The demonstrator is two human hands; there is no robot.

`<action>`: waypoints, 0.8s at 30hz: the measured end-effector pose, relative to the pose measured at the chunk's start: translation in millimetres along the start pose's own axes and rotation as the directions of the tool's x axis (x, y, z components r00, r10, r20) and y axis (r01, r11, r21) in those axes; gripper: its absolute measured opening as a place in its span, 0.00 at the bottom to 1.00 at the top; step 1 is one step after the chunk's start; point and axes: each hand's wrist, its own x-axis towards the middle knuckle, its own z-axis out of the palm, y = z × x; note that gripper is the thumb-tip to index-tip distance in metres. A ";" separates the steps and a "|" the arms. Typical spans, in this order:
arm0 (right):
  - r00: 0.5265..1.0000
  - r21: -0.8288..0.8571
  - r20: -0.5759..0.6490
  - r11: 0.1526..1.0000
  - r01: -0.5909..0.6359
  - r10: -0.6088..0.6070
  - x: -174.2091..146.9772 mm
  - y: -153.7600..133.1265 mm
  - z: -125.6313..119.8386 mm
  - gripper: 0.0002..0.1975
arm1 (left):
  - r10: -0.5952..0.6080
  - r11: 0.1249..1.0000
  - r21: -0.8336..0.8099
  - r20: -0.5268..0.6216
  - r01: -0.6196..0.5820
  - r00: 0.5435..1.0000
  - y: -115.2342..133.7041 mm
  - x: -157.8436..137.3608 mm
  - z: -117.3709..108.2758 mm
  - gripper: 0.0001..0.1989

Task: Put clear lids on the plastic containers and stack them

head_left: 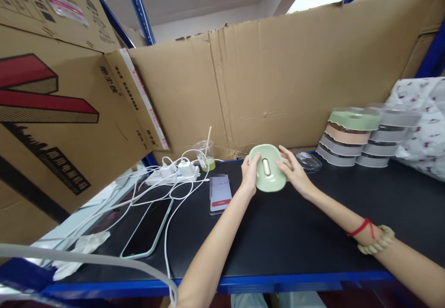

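A pale green oval box (267, 169) with a small slot in its middle is held up on edge over the black table top (313, 234). My left hand (249, 174) grips its left side and my right hand (294, 169) grips its right side. Just behind my right hand a clear plastic lid (309, 160) lies flat on the table. Stacks of similar oval boxes (351, 136) in green, pink and grey stand at the back right.
A lit phone (220, 193) lies left of my hands, a dark tablet (150, 228) nearer the front left. A white power strip (172, 172) with cables and a plastic cup (206, 156) sit at the back left. Cardboard walls (278, 81) enclose the back and left.
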 end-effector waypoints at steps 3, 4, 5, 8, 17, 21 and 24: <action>0.978 0.154 0.020 0.966 -0.210 0.209 0.9 -11.2 0.0 0.40 | -0.024 0.998 0.065 0.131 0.015 0.991 -2.6 -4.3 0.8 0.09; 0.967 0.183 0.017 0.950 -0.252 0.253 1.0 -15.0 -0.7 0.39 | -0.034 0.997 0.077 0.153 0.022 0.988 -3.3 -5.8 1.2 0.11; 0.955 0.201 0.013 0.935 -0.292 0.296 1.1 -18.2 -1.6 0.39 | -0.041 0.996 0.083 0.166 0.027 0.985 -3.8 -7.1 1.4 0.11; 0.931 0.202 0.015 0.911 -0.360 0.364 1.0 -22.8 -3.6 0.38 | -0.064 0.995 0.088 0.189 0.048 0.980 -3.3 -8.9 1.2 0.10; 0.992 -0.102 0.002 0.986 -0.129 0.130 7.7 -10.5 -14.7 0.33 | -0.117 0.992 0.057 0.096 0.112 0.988 -2.6 -1.4 1.4 0.09; 0.969 -0.511 -0.170 0.857 0.067 -0.178 19.2 5.1 -38.7 0.23 | -0.224 0.971 -0.103 -0.054 0.218 0.973 0.6 3.4 0.6 0.07; 0.969 -0.666 -0.236 0.738 -0.102 -0.079 27.7 24.7 -55.9 0.28 | -0.267 0.956 -0.150 -0.078 0.253 0.961 1.8 6.6 -1.8 0.05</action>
